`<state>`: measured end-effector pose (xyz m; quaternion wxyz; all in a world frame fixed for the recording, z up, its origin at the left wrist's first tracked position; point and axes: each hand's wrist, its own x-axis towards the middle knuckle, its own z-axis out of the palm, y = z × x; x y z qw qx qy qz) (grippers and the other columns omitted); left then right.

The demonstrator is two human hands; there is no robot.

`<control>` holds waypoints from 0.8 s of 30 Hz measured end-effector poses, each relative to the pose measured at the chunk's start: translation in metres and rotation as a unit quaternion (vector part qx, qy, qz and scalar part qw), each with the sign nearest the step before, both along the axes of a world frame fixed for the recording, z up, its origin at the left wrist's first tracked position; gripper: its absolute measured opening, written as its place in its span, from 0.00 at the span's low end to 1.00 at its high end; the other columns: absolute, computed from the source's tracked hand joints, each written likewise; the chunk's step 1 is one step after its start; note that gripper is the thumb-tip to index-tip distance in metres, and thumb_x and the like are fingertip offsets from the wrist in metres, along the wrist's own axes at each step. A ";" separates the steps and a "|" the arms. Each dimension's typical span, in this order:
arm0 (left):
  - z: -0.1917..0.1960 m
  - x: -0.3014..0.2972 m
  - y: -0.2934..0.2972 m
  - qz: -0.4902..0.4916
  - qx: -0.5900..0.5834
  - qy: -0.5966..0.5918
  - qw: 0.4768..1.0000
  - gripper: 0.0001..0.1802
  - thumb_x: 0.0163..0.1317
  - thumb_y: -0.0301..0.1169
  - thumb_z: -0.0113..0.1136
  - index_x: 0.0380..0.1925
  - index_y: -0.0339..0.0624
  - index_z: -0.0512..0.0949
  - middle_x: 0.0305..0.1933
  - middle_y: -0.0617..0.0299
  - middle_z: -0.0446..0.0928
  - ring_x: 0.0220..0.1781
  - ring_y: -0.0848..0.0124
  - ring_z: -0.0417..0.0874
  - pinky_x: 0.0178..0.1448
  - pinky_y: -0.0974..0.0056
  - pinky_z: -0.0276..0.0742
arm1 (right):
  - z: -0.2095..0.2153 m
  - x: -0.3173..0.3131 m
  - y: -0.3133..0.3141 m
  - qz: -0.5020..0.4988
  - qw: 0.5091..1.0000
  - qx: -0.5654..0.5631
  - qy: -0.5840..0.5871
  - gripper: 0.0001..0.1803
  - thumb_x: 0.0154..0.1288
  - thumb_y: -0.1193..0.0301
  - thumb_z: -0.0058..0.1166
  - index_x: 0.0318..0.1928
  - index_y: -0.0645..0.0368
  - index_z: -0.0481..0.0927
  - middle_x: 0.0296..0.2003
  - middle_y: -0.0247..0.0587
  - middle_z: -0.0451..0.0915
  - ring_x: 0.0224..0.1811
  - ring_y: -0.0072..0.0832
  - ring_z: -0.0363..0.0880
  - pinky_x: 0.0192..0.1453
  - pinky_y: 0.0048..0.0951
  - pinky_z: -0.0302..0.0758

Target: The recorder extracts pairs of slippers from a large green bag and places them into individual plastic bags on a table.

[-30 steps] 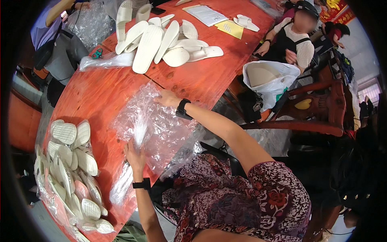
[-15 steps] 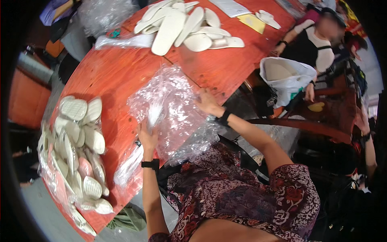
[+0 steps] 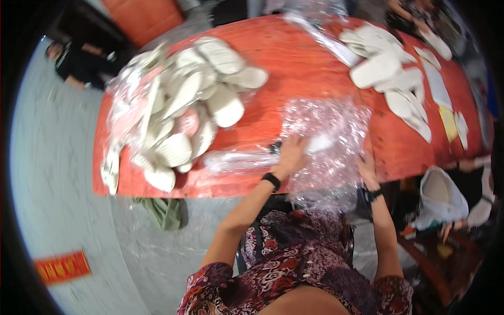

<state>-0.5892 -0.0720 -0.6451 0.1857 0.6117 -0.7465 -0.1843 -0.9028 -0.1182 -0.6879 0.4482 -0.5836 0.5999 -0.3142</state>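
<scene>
We look down on a red wooden surface (image 3: 294,63) where a person in a patterned dress presses both hands onto a crumpled sheet of clear plastic wrap (image 3: 331,131) lying near its front edge. The left hand (image 3: 292,155), a black band at the wrist, lies flat on the wrap's left part, fingers spread and gripping nothing; something pale, perhaps an insole, shows under the film just right of it, though motion blur keeps us from being sure. The right hand (image 3: 367,168), also with a dark wristband, rests on the wrap's right edge near the rim; whether its fingers pinch the film we cannot tell. A narrow roll of clear film (image 3: 236,160) lies just left of the left hand. Farther left sits a heap of white insoles (image 3: 178,110), partly in plastic; a second group of white insoles (image 3: 388,73) lies at the far right. A white bag (image 3: 441,199) stands below the rim on the right
</scene>
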 end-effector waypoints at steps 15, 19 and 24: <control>0.110 0.105 0.007 0.314 -0.165 -0.016 0.935 0.47 0.42 0.29 0.72 0.65 0.43 0.61 0.64 0.43 0.60 0.65 0.45 0.61 0.67 0.47 0.59 | 0.285 0.066 -0.002 0.181 0.976 -0.118 -0.027 0.11 0.68 0.73 0.51 0.48 0.64 0.74 0.45 0.37 0.77 0.47 0.23 0.75 0.54 0.25 0.71; 0.059 0.152 -0.013 0.322 -0.144 -0.107 0.930 0.53 0.38 0.28 0.74 0.67 0.45 0.57 0.68 0.42 0.55 0.68 0.45 0.58 0.69 0.48 0.58 | 0.251 0.155 0.002 0.261 0.962 -0.054 -0.054 0.08 0.65 0.75 0.53 0.44 0.60 0.77 0.40 0.35 0.78 0.44 0.23 0.77 0.45 0.25 0.75; 0.033 0.175 -0.031 0.307 -0.131 -0.136 0.933 0.38 0.46 0.20 0.60 0.62 0.44 0.65 0.65 0.50 0.66 0.64 0.50 0.66 0.66 0.54 0.64 | 0.191 0.208 -0.012 0.346 0.936 -0.045 -0.035 0.10 0.63 0.73 0.55 0.44 0.60 0.76 0.41 0.41 0.79 0.42 0.28 0.79 0.44 0.28 0.76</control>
